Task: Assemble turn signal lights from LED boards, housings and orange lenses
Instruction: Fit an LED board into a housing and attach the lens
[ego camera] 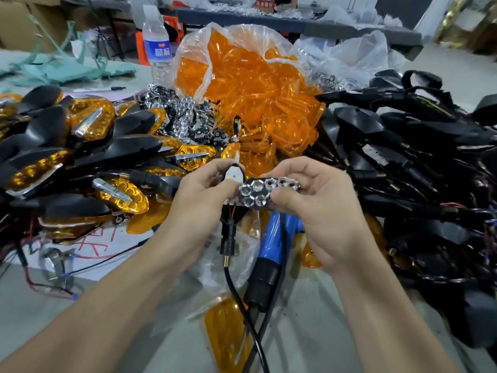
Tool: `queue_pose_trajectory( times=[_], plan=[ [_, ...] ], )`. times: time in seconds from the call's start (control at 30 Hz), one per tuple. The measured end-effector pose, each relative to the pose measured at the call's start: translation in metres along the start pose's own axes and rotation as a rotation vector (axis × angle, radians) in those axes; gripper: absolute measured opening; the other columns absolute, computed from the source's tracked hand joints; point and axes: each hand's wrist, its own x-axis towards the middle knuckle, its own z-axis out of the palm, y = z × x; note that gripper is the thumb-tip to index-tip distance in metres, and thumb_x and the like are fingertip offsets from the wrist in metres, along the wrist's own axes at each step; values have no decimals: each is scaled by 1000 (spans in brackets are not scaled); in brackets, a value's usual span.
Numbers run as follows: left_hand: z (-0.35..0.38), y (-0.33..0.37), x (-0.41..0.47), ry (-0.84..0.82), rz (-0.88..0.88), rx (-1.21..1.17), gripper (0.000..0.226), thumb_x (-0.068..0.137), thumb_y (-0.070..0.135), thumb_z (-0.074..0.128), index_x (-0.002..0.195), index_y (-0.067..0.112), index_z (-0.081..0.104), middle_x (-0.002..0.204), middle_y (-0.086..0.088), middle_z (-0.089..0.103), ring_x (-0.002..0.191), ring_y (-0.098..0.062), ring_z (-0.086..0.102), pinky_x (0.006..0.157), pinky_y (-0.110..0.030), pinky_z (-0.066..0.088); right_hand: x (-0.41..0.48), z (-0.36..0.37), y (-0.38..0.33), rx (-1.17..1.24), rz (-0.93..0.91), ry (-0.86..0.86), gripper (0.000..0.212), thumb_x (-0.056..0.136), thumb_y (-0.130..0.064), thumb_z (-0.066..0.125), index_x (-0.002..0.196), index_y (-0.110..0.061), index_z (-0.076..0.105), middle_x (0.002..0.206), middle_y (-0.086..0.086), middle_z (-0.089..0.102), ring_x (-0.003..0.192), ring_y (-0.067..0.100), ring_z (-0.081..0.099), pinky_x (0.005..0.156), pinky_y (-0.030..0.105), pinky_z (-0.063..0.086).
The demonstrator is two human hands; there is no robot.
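Hands meet over the middle of a crowded table (32,305), working on one turn signal light. The left hand (199,189) pinches a small white LED board (236,175) dotted with yellow points; red and black wires and a dark stalk (228,242) with a brass tip hang beneath it, probably part of a housing. The right hand (317,200) grips a chrome reflector (265,191) with honeycomb cups, its near end touching the board. This looks like the step of seating the reflector over the LEDs, so the light is only partly built and has no lens yet. The next move seems to call for lining each cup up with its LED and pressing the two flat together, then reaching for a lens. An open bag of orange lenses (250,84) lies just behind the hands. Finished lights (88,125) are heaped to the left, black housings (403,146) with wires to the right, and loose reflectors (185,111) beside the bag. A blue-handled tool (271,238) lies under the wrists, and a water bottle (157,41) stands at the back.
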Motion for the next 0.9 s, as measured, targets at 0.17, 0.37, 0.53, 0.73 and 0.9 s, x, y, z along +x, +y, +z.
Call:
queue_pose_trajectory(
  times=[0.17, 0.37, 0.53, 0.73, 0.9],
  plan=[
    [-4, 8, 1, -68, -50, -93, 27, 92, 3, 67, 102, 24, 82, 97, -10, 78, 81, -22, 72, 70, -36, 63, 1, -4, -8, -218, -151, -130, 33, 85, 16, 70, 90, -16, 77, 96, 3, 79, 88, 30, 75, 82, 45, 64],
    [-2, 11, -6, -128, -16, -60, 28, 99, 10, 64, 103, 29, 84, 110, 7, 80, 108, -3, 72, 86, -17, 56, -4, 11, -8, -468, -211, -98, 39, 89, 5, 72, 106, -30, 79, 106, -19, 76, 100, 10, 72, 84, 34, 62],
    [-4, 13, -6, -123, -114, -176, 27, 99, 5, 61, 109, 18, 82, 109, -13, 80, 102, -27, 76, 84, -38, 62, -10, 24, -8, -464, -224, 31, 59, 85, -4, 80, 121, -47, 61, 102, -27, 71, 90, 4, 72, 77, 17, 57],
    [-3, 14, -5, -75, -162, -197, 20, 99, 10, 65, 109, 15, 82, 106, -15, 80, 96, -30, 76, 86, -45, 62, -7, 23, -6, -215, -85, 61, 25, 84, -1, 81, 89, -25, 78, 76, -4, 77, 67, 9, 70, 64, 22, 57],
    [-3, 16, -8, -86, -178, -234, 20, 79, 17, 77, 97, 17, 84, 97, -16, 80, 84, -27, 76, 70, -37, 63, -8, 22, -6, -215, -53, -55, 30, 89, -1, 76, 97, -29, 81, 77, -7, 78, 66, 5, 70, 61, 19, 55]
  ],
)
